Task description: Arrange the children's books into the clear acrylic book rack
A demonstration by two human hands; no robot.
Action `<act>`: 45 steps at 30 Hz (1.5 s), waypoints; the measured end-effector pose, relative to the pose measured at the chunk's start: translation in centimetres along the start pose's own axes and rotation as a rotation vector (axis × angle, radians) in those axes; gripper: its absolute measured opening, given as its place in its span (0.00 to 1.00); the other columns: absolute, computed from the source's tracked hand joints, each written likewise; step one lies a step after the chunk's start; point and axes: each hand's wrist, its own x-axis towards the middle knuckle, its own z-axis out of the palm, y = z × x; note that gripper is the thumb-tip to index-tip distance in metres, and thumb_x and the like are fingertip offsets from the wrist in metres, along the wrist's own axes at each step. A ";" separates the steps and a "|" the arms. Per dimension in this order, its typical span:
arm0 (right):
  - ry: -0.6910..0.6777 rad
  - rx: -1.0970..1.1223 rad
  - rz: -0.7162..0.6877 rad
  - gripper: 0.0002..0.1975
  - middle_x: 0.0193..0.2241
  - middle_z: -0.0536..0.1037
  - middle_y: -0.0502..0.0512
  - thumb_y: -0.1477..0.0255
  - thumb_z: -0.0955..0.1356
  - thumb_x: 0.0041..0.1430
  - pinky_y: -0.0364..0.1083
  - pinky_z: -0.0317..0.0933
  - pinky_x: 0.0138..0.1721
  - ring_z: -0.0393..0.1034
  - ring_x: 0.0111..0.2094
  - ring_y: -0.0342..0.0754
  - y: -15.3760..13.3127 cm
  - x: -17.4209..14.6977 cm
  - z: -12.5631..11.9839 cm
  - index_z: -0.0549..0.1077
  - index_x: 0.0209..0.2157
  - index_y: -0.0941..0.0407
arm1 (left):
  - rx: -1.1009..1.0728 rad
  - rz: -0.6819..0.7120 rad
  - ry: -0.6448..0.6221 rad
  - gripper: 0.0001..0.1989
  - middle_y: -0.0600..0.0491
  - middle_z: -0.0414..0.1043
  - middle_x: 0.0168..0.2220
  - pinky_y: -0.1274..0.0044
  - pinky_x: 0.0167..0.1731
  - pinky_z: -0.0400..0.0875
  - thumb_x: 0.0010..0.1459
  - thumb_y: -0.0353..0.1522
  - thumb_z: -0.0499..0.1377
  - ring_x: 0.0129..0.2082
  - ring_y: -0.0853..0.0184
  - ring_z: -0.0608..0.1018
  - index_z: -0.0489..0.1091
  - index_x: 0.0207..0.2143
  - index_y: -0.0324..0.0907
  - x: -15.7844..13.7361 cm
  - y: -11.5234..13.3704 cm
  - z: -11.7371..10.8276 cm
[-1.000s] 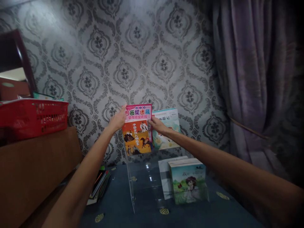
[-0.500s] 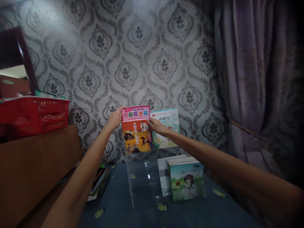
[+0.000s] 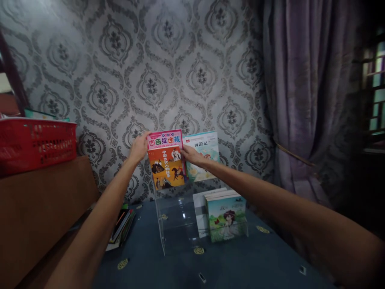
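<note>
My left hand [image 3: 139, 147] closes on the upper left edge of a pink picture book [image 3: 165, 136]. An orange book [image 3: 167, 168] with figures and a horse stands in front of it, hiding its lower part. My right hand [image 3: 192, 155] closes at the right edge of these two books, thumb near the orange cover. Both books stand on the upper level of a clear acrylic rack [image 3: 161, 224]. Behind my right hand, a pale blue-green book [image 3: 203, 172] leans on the same level. Lower right in the rack stand several books with a girl on the front cover [image 3: 227, 218].
A red plastic basket [image 3: 39, 142] sits on a brown box [image 3: 45, 208] to the left. Several stacked books [image 3: 123, 226] lie beside the box on the dark blue cloth [image 3: 168, 271]. A patterned wall stands behind, and a tied purple curtain [image 3: 294, 100] hangs at right.
My view has turned slightly right, so everything sits further left in the picture. Both hands stay at the edges of the pink and orange books, which have hardly moved in the rack.
</note>
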 end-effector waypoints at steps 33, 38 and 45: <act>0.145 0.323 -0.058 0.20 0.21 0.72 0.49 0.53 0.65 0.56 0.43 0.60 0.28 0.65 0.26 0.47 -0.4 -1.0 0.8 0.74 0.29 0.57 | 0.114 0.183 0.096 0.14 0.48 0.69 0.42 0.68 0.48 0.69 0.63 0.29 0.53 0.45 0.58 0.68 0.74 0.47 0.44 -4.7 0.0 2.4; 0.284 0.266 -0.114 0.18 0.22 0.72 0.50 0.55 0.65 0.56 0.44 0.60 0.32 0.66 0.30 0.49 -0.7 -0.7 1.3 0.73 0.26 0.56 | 0.080 0.206 0.140 0.13 0.48 0.69 0.42 0.67 0.47 0.69 0.62 0.28 0.54 0.44 0.58 0.69 0.75 0.46 0.45 -4.6 -0.5 2.9; 0.466 0.205 -0.215 0.16 0.23 0.67 0.49 0.57 0.62 0.58 0.44 0.57 0.33 0.61 0.29 0.47 -3.6 3.1 -3.0 0.67 0.24 0.54 | 0.046 0.181 0.144 0.12 0.48 0.70 0.40 0.67 0.46 0.69 0.63 0.29 0.53 0.44 0.58 0.70 0.76 0.43 0.44 -4.1 -0.5 3.2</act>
